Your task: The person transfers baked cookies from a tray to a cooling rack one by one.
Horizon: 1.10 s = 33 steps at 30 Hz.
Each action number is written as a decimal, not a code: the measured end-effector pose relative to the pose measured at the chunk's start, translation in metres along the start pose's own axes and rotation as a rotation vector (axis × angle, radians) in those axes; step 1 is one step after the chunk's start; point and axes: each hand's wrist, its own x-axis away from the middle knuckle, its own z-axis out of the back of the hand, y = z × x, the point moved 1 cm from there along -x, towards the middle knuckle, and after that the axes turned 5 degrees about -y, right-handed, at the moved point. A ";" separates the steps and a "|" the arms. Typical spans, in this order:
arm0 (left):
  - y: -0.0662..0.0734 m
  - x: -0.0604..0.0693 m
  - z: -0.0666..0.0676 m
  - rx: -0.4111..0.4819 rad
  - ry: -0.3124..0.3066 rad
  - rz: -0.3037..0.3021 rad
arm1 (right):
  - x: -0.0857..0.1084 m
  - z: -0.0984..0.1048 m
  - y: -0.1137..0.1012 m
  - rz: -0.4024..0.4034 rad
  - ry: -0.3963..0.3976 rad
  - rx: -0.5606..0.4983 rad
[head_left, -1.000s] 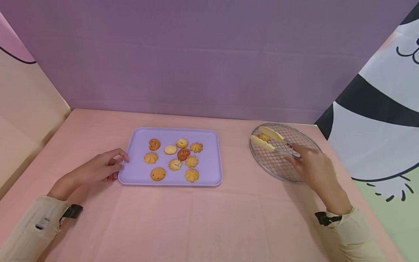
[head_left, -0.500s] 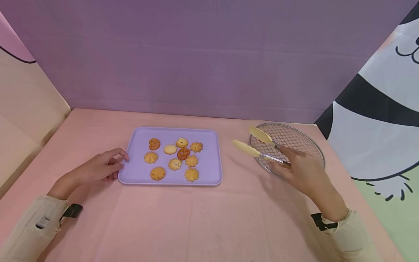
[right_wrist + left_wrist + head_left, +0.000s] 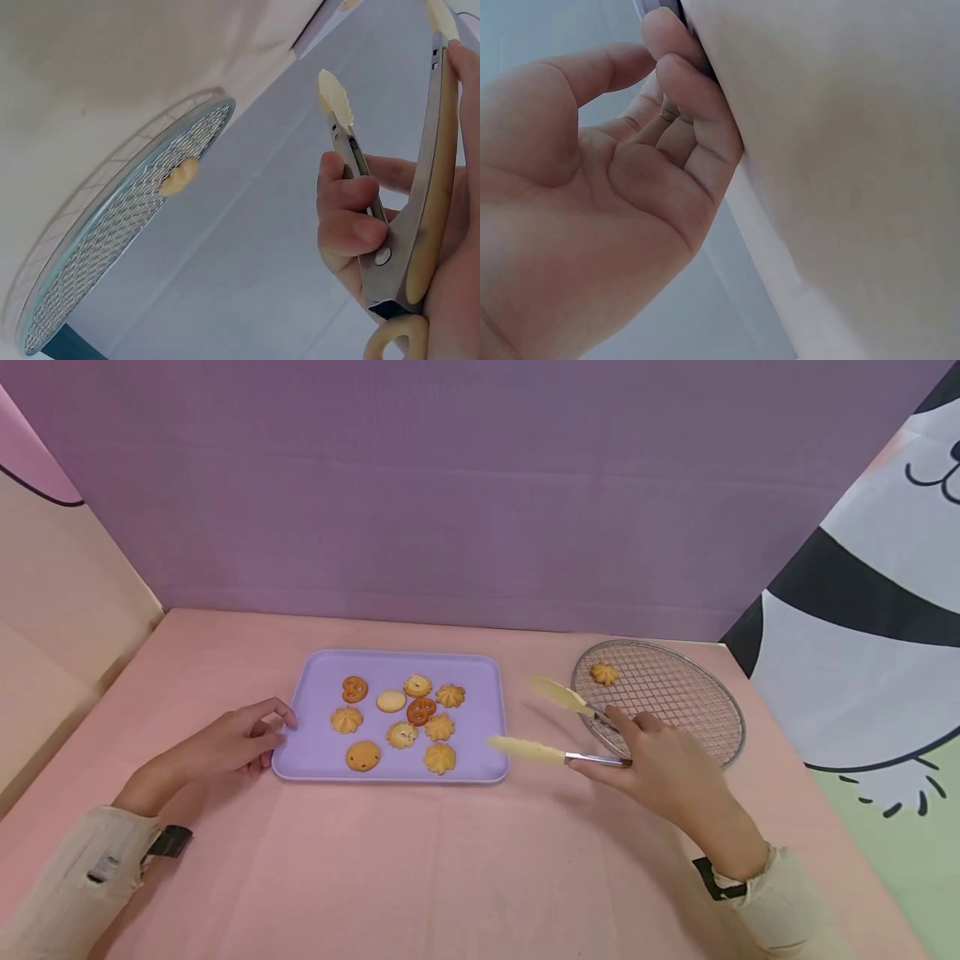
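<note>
The right hand holds a pair of metal tongs, its grip closed round the arms, with the thumb along one and bent fingers on the other. The two pale yellow tips of the tongs stand wide apart: seen from the head, the nearer one overlaps the right edge of a lilac tray, while the farther one is over the gap between that tray and a round wire rack. A star-shaped cookie sits on the rack, near its left rim and beyond the tongs. Ten more pieces lie spread over the tray: two glossy pretzels, four star-shaped biscuits, a plain pale round, two fluted rounds and a larger brown cookie with dark spots near the front edge. One pretzel is at the back left; the other is amid the cluster to the right of the middle. The left hand is at the tray's left edge, its grip loose with softly bent fingers; whether the fingertips actually touch the rim is hard to tell. Tray and rack rest on a pink table, in front of a purple backdrop. Each wrist bears a black strap beside a cream sleeve.
</note>
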 end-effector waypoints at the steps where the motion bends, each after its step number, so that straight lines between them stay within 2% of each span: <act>1: 0.000 0.000 0.000 -0.001 0.002 0.006 | 0.000 -0.001 -0.002 0.005 -0.012 0.007; 7: -0.002 0.000 -0.002 -0.013 0.008 0.019 | 0.003 -0.003 -0.016 0.046 -0.071 0.034; 11: -0.001 -0.001 -0.003 -0.029 0.005 0.016 | 0.005 -0.002 -0.027 0.112 -0.060 0.052; 17: -0.001 -0.004 -0.002 -0.045 0.008 -0.004 | 0.006 0.003 -0.043 0.152 -0.067 0.032; 27: 0.000 -0.003 -0.001 -0.049 0.009 0.004 | -0.013 0.008 -0.064 0.295 0.012 0.067; 33: -0.001 -0.002 -0.001 -0.055 0.006 0.006 | -0.027 0.010 -0.072 0.314 -0.028 0.050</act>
